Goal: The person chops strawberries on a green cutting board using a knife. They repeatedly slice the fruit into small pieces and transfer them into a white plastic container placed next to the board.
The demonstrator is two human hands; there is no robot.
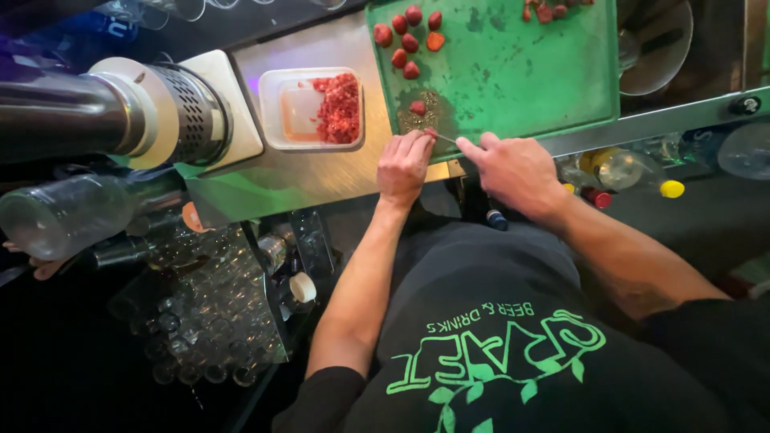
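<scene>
Strawberry piece (431,133) at lower left edge of green cutting board (521,72), frame centre top. Left hand (403,164) fingertips bunched together, pinching it down. Right hand (517,172) closed around a knife (446,139), thin blade just touching the berry. Whole strawberries (407,40) upper left on board. White tub of chopped strawberry (338,108) just left, on steel counter (305,176).

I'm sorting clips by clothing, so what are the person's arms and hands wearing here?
Both hands, left hand and right hand, are bare: no gloves, and no rings or watch visible. The forearms are uncovered; short black sleeves end near the elbows.
</scene>
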